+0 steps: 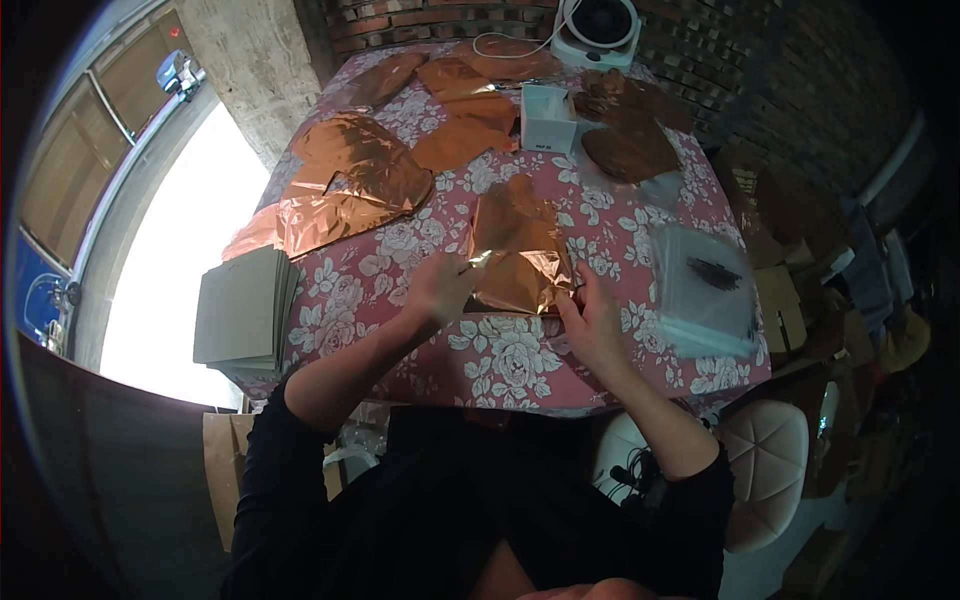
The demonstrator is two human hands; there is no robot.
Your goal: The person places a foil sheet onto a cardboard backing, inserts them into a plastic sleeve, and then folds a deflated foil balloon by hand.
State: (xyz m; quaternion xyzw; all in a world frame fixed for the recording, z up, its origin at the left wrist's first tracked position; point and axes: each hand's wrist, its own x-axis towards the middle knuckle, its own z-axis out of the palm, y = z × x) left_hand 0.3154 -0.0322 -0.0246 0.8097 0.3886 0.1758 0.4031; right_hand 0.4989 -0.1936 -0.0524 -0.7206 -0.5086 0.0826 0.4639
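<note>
In front of me on the table lies a folded copper-coloured foil piece [520, 255], shiny and creased, which looks like a flat foil balloon. A narrow part of it sticks up at its far end. My left hand [440, 288], slightly blurred, is closed at its left edge with the fingertips on the foil. At the lower right corner, my right hand [592, 320] grips the foil, with the thumb on top and the other fingers partly hidden. A dark edge shows beneath the foil's near side; what it belongs to I cannot make out.
Grey cards [240, 310] are stacked at the table's left edge. Clear plastic bags [705, 300] lie on the right. Behind are more copper foil [355, 180], a white box [548, 120] and a white fan-like device [597, 35]. A flowered cloth [515, 365] covers the table.
</note>
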